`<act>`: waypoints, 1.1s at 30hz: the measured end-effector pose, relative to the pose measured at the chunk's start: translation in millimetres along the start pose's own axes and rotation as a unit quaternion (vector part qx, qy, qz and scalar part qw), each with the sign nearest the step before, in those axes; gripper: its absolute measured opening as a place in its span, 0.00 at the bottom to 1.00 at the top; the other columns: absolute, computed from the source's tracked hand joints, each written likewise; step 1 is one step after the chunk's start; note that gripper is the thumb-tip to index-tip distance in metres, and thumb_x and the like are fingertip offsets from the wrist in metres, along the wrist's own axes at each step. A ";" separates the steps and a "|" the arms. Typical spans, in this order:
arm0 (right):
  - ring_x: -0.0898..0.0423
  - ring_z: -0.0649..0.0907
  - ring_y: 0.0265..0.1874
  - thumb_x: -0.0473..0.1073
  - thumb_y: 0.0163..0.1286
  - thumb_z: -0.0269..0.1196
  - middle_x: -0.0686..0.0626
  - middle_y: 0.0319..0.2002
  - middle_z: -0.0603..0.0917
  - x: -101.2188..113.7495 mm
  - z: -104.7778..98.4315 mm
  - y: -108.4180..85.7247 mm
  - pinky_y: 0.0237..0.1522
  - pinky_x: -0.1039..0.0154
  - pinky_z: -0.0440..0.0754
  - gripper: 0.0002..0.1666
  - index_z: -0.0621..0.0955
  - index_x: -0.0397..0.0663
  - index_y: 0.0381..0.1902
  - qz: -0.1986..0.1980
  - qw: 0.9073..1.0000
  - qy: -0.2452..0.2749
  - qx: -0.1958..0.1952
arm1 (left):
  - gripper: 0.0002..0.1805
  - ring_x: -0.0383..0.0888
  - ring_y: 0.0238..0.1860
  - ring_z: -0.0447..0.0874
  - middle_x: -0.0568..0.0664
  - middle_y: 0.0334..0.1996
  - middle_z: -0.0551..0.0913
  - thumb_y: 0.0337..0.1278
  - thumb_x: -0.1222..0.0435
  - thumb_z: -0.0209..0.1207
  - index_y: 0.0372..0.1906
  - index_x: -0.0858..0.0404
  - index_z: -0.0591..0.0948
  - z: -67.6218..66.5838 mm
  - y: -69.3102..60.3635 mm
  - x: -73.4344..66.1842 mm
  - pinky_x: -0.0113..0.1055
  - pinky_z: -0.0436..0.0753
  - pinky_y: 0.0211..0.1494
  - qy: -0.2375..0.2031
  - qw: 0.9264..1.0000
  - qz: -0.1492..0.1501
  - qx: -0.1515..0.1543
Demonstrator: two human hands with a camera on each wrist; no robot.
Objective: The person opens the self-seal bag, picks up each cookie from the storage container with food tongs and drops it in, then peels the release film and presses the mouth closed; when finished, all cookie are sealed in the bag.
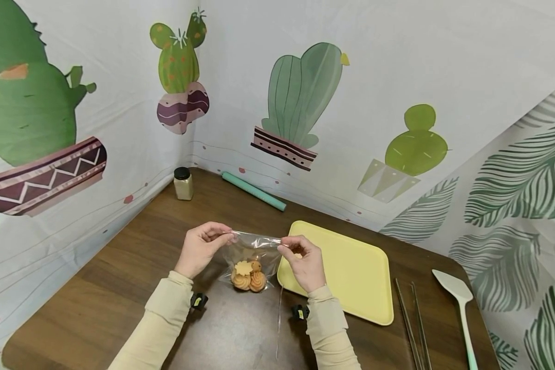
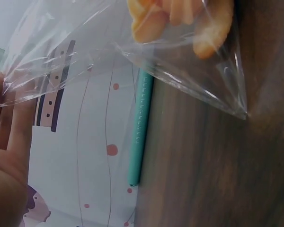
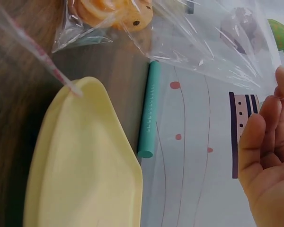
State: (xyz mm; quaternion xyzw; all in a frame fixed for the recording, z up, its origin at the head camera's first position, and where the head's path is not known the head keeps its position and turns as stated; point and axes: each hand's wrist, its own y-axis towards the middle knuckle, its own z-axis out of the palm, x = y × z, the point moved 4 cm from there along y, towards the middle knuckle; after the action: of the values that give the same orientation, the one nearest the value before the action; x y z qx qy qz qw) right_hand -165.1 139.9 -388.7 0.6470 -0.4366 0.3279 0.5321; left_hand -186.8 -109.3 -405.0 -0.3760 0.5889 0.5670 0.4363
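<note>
A clear plastic bag (image 1: 268, 252) with several golden cookies (image 1: 257, 281) in its bottom hangs above the table. My left hand (image 1: 200, 251) pinches its upper left corner between thumb and fingers. At the upper right corner, my right hand (image 1: 309, 264) pinches the film the same way. Between the two hands the top edge is stretched nearly straight. Swirled cookies and a flower-shaped one show through the plastic; the left wrist view shows some cookies (image 2: 215, 28) close up. A thin strip (image 1: 279, 321) dangles below the right hand; where it is attached I cannot tell.
A yellow tray (image 1: 351, 267) lies right of the bag, partly behind my right hand. Metal tongs (image 1: 413, 318) and a pale spatula (image 1: 462, 298) lie farther right. At the back are a green rolling pin (image 1: 254, 191) and a black-lidded jar (image 1: 183, 185), near the fabric-covered walls.
</note>
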 end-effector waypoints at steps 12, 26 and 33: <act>0.41 0.80 0.30 0.24 0.58 0.67 0.36 0.30 0.81 10.8 2.5 -2.1 0.36 0.61 0.78 0.20 0.78 0.31 0.49 -0.011 0.999 -0.043 0.008 | 0.12 0.58 0.32 0.87 0.64 0.31 0.86 0.53 0.80 0.63 0.44 0.73 0.81 -1.5 -3.3 -14.9 0.36 0.84 0.32 0.036 0.997 0.070 -0.025; 0.43 0.81 0.29 0.25 0.57 0.68 0.38 0.31 0.83 24.8 1.7 4.6 0.34 0.57 0.80 0.16 0.77 0.32 0.42 -0.067 0.994 -0.080 -0.025 | 0.12 0.49 0.33 0.87 0.62 0.32 0.87 0.53 0.79 0.64 0.44 0.70 0.82 -0.8 0.9 -36.5 0.26 0.77 0.28 0.092 0.991 0.086 -0.044; 0.42 0.80 0.31 0.26 0.60 0.67 0.37 0.32 0.81 22.7 6.2 6.9 0.37 0.50 0.80 0.15 0.77 0.34 0.45 -0.049 0.993 -0.103 0.022 | 0.14 0.61 0.35 0.83 0.63 0.34 0.86 0.53 0.79 0.64 0.47 0.71 0.81 -1.4 2.4 -28.4 0.26 0.78 0.34 0.105 0.992 0.061 -0.023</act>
State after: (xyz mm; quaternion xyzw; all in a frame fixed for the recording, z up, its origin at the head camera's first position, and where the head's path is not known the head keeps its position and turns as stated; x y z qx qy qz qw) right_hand -162.5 128.7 -367.2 0.7095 -0.4495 0.2427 0.4855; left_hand -179.7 -111.9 -377.5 -0.4065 0.6402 0.5633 0.3281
